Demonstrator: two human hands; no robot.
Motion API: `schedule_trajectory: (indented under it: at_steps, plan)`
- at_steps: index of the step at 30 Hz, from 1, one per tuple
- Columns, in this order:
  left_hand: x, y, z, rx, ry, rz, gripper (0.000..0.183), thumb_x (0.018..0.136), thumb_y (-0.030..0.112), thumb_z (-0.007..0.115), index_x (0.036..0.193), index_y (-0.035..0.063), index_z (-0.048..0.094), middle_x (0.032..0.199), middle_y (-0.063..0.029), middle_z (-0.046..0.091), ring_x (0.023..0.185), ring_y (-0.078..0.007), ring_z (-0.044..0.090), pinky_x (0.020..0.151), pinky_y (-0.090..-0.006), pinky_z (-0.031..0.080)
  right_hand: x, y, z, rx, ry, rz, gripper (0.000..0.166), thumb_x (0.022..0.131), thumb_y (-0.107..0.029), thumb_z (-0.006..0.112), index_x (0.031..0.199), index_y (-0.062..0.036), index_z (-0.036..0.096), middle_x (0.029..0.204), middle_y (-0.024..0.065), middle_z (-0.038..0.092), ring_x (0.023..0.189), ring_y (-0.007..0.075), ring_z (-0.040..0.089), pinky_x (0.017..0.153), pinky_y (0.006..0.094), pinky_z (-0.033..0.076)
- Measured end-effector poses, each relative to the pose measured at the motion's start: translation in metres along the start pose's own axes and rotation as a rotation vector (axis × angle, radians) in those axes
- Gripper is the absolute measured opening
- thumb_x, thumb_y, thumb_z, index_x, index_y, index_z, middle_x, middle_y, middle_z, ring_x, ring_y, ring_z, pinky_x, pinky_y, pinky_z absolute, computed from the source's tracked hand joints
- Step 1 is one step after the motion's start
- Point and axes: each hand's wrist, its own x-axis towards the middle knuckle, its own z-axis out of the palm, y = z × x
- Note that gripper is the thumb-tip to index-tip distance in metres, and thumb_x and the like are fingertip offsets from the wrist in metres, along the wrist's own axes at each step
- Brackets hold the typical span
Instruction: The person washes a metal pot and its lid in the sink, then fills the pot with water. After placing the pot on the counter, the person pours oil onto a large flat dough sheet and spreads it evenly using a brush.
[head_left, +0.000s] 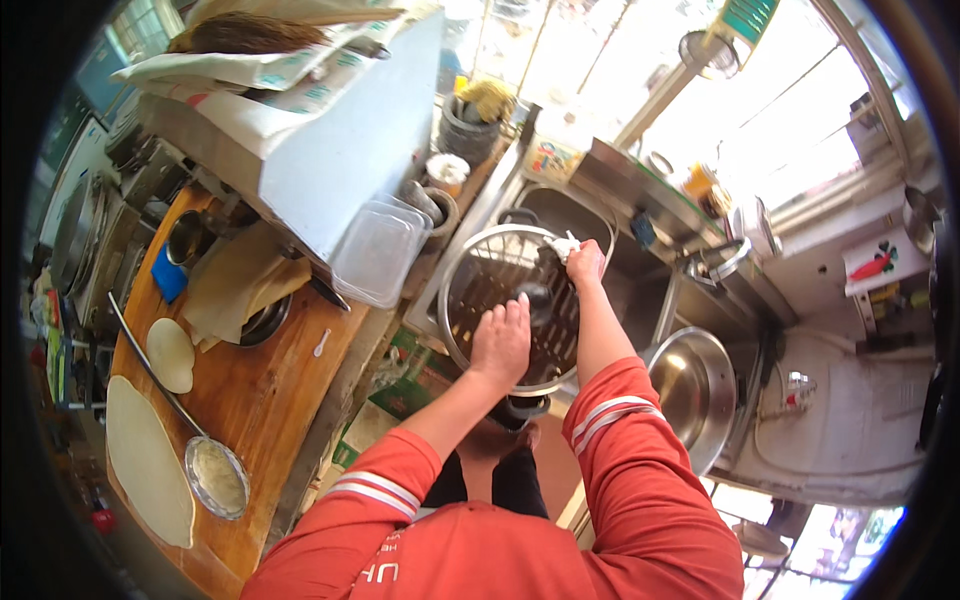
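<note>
A wide pot with a glass lid (487, 277) rests over the near edge of a steel sink (630, 292). My left hand (501, 341) lies on the glass beside the lid's black knob (534, 300), fingers together; whether it grips the knob cannot be told. At the lid's far right rim my right hand (585, 262) is closed on a crumpled white cloth (564, 244). Below the lid's near rim a black pot handle (517, 411) shows. Dark contents with small pale bits are seen through the glass.
To the right stands a steel basin (691, 390), below the faucet (724, 262). On the left, a wooden board (281, 397) bears flat dough sheets (146, 465), a ladle (216, 472) and a small white spoon (322, 343). Clear plastic containers (379, 251) sit between board and sink.
</note>
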Motion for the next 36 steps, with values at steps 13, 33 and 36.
schedule_trajectory:
  at_steps: [13,33,36]
  plan:
    - [0.009,0.01,0.003,-0.117,-0.139,-0.071,0.054,0.087,0.02,0.058,0.134,-0.0014,0.044,0.11,-0.0126,0.053,0.098,-0.0282,0.054,0.087,-0.0377,0.046,-0.305,0.013,-0.017,0.103,-0.045,-0.422,0.022,0.081,-0.005,0.054,0.102,-0.0008,0.054,0.096,0.0191,0.055,0.09,0.0366,0.054,0.081,0.0432,0.047]
    - [0.016,-0.001,-0.012,-0.096,-0.183,0.06,0.061,0.085,0.023,0.062,0.137,-0.0005,0.04,0.105,-0.0128,0.053,0.09,-0.0256,0.059,0.075,-0.035,0.053,-0.15,0.05,-0.048,0.094,0.39,0.32,0.024,0.087,-0.014,0.052,0.11,-0.0063,0.058,0.106,0.0196,0.057,0.099,0.0405,0.055,0.086,0.0476,0.045]
    - [0.016,-0.007,-0.007,-0.077,-0.164,0.043,0.059,0.085,0.022,0.061,0.136,-0.0005,0.042,0.101,-0.0119,0.054,0.088,-0.0249,0.059,0.073,-0.0346,0.052,-0.092,0.023,-0.047,0.085,0.3,0.284,0.016,0.085,-0.012,0.056,0.1,-0.0063,0.06,0.104,0.0164,0.057,0.098,0.0384,0.056,0.084,0.0476,0.047]
